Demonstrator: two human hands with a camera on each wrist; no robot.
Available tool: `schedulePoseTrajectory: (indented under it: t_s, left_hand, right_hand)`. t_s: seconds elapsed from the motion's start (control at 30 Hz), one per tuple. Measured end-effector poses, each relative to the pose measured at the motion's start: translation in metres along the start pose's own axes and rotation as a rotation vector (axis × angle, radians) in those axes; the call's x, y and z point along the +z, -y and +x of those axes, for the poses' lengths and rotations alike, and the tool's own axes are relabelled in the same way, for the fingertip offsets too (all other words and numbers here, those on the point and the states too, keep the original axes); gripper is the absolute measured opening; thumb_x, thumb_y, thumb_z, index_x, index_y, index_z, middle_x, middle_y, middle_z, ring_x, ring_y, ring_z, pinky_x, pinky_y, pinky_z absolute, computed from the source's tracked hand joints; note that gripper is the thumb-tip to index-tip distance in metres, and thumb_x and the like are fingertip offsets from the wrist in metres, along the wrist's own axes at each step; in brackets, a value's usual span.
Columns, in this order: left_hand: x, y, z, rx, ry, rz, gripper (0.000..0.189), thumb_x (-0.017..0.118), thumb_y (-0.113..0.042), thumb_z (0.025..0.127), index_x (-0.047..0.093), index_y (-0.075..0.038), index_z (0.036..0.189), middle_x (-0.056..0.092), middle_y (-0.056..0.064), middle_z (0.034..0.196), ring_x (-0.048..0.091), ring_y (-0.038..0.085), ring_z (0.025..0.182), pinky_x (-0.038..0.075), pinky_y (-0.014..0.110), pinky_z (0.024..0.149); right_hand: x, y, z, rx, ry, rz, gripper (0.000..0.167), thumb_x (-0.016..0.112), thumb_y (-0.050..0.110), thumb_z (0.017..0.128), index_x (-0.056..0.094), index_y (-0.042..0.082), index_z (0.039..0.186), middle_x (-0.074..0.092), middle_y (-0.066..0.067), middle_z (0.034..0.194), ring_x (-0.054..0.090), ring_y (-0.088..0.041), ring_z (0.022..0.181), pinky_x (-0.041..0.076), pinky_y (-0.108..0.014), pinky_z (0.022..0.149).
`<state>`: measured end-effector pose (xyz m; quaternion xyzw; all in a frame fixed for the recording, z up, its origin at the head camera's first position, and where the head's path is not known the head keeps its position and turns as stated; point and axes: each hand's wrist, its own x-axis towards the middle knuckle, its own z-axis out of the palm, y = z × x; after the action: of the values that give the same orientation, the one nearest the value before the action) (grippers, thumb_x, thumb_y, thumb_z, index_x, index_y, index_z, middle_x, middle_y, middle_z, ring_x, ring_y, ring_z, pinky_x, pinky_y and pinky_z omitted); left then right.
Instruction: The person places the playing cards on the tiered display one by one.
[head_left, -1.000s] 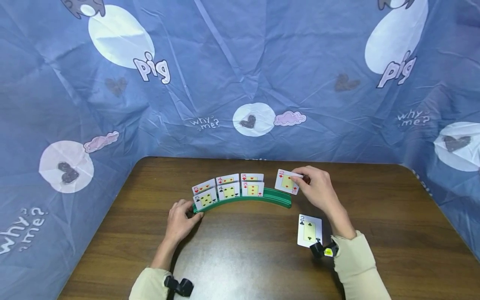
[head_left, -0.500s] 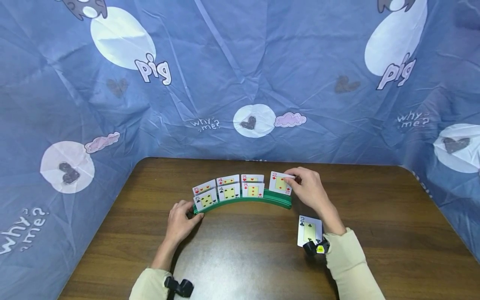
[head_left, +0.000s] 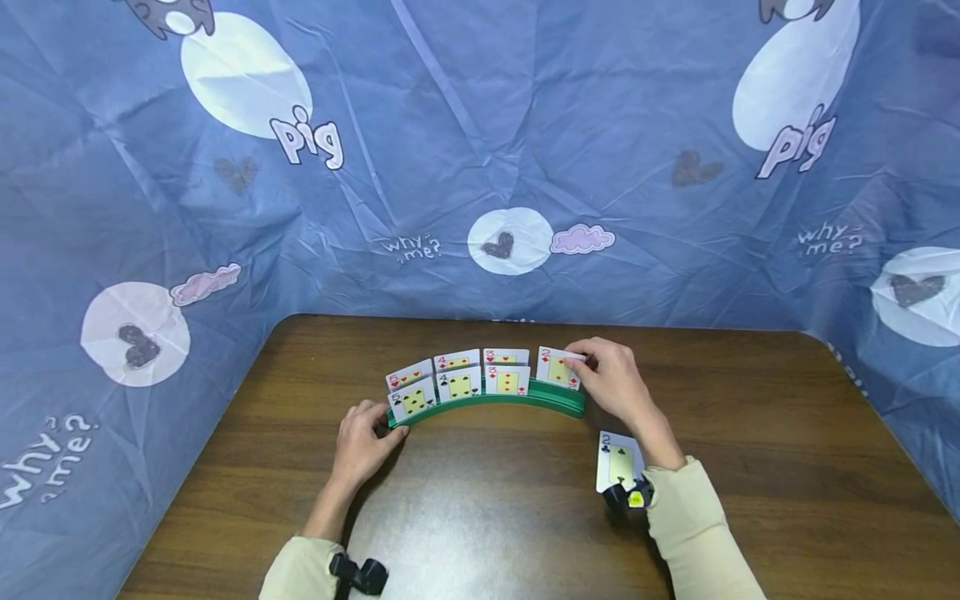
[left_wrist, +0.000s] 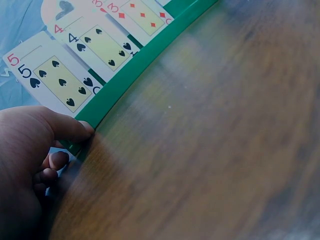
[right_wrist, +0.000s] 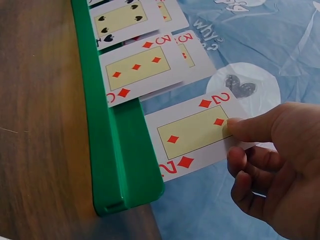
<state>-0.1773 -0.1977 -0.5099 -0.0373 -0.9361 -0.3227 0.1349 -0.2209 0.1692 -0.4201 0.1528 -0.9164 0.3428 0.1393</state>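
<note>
A curved green playing card holder [head_left: 558, 402] stands on the table. My left hand [head_left: 360, 446] holds its left end, thumb [left_wrist: 80, 129] on the front edge and fingers behind. The front row has a five of spades [head_left: 412, 402], a four of spades [left_wrist: 102, 44] and a three of diamonds [right_wrist: 136, 67]; red cards of matching numbers peek out behind them. With thumb and fingers my right hand [head_left: 618, 385] pinches the two of diamonds [right_wrist: 190, 135] by its upper right part. That card's lower edge sits at the holder's back slot, right of the threes.
A two of clubs [head_left: 617, 454] lies face up on the wooden table [head_left: 480, 500], partly under the right wrist camera [head_left: 617, 498]. Blue patterned cloth [head_left: 420, 167] hangs behind and at both sides.
My right hand has moved left and slightly down with the two of diamonds, bringing it to the holder's right part. The left hand keeps its place on the holder's end.
</note>
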Motion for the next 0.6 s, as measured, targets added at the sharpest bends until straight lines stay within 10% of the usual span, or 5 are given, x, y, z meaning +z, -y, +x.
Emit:
schedulePoseTrajectory:
  t_s: [0.6]
  left_hand:
    - [0.000,0.000,0.000,-0.002,0.006,0.001,0.020,0.082,-0.014,0.073,0.071,-0.003,0.087,0.060,0.008,0.080,0.049,0.021,0.077,0.037,0.038,0.077]
  right_hand:
    - [-0.010,0.000,-0.010,-0.011,0.002,-0.015,0.022,0.074,0.015,0.089,0.073,0.004,0.108,0.070,-0.009,0.088,0.056,-0.016,0.074,0.043,-0.026,0.066]
